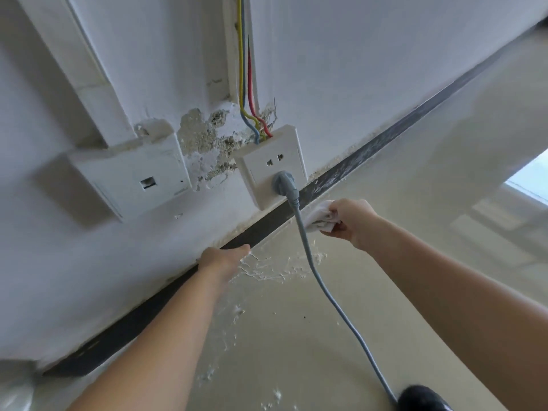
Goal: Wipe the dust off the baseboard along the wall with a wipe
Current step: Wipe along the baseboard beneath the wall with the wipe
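Note:
A dark baseboard [385, 137] runs diagonally along the foot of the white wall, from lower left to upper right, with pale dust streaks on its right stretch. My right hand [353, 219] is closed around a crumpled white wipe [318, 215], which presses against the baseboard just right of the grey cable. My left hand [224, 258] rests against the baseboard further left, fingers pointing along it, with nothing seen in it.
A grey plug [283, 180] sits in a white socket box [271, 166] just above the baseboard; its cable [323, 283] trails across the floor between my arms. Coloured wires [246, 84] enter the socket from above. A second white box [130, 173] is mounted left. White plaster splatter [267, 268] marks the floor.

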The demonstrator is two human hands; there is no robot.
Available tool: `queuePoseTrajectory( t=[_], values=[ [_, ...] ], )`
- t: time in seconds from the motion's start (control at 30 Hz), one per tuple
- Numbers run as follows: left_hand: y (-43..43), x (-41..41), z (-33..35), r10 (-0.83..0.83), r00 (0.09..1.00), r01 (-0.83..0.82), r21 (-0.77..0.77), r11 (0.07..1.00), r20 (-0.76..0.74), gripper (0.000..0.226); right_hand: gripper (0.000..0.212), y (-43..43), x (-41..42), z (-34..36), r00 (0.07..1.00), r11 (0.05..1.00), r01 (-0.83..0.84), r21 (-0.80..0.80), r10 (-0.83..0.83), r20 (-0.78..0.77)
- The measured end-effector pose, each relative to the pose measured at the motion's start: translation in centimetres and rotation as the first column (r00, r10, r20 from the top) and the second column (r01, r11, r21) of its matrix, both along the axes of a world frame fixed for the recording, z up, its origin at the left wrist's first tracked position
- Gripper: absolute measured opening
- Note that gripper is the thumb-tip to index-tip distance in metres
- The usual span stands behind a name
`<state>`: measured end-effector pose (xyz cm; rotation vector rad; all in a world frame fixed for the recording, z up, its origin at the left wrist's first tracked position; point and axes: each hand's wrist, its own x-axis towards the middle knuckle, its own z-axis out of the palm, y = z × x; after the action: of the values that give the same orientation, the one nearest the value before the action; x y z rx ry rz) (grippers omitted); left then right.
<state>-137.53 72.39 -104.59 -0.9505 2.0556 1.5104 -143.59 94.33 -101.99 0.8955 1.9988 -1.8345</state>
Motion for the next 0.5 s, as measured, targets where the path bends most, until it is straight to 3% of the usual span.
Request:
queuePoseTrajectory(
  t=[0.07,0.13,0.23,0.33,0.5],
  values=[
    [-0.1,0.2,0.8,-0.215,0.973,0.209,-0.071,0.975,-0.080,0.033,0.018,-0.2,0.9,1.9,1.000,0.998,0.008,0.058,-0.007,-0.015],
    [-0.8,0.8,1.8,-0.351,0.928,0.332,-0.150,0.931,-0.127,0.044,0.018,-0.6,1.7,3.7,1.000,0.994,-0.005,0.114,0.007,-0.018],
    [-1.9,1.3,2.7,-0.424,0.892,0.396,-0.183,0.900,-0.154,0.048,0.007,-1.5,2.4,6.6,0.998,0.972,-0.062,0.229,0.064,-0.002],
    [-2.4,1.4,3.8,-0.502,0.843,0.454,-0.246,0.857,-0.195,0.030,0.009,-2.0,1.8,9.1,0.991,0.934,-0.130,0.332,0.131,0.018],
    [-1.1,-0.5,3.8,-0.554,0.814,0.471,-0.362,0.805,-0.173,0.039,0.023,-1.7,-2.4,8.4,0.979,0.901,-0.195,0.388,0.205,0.017]
  ],
)
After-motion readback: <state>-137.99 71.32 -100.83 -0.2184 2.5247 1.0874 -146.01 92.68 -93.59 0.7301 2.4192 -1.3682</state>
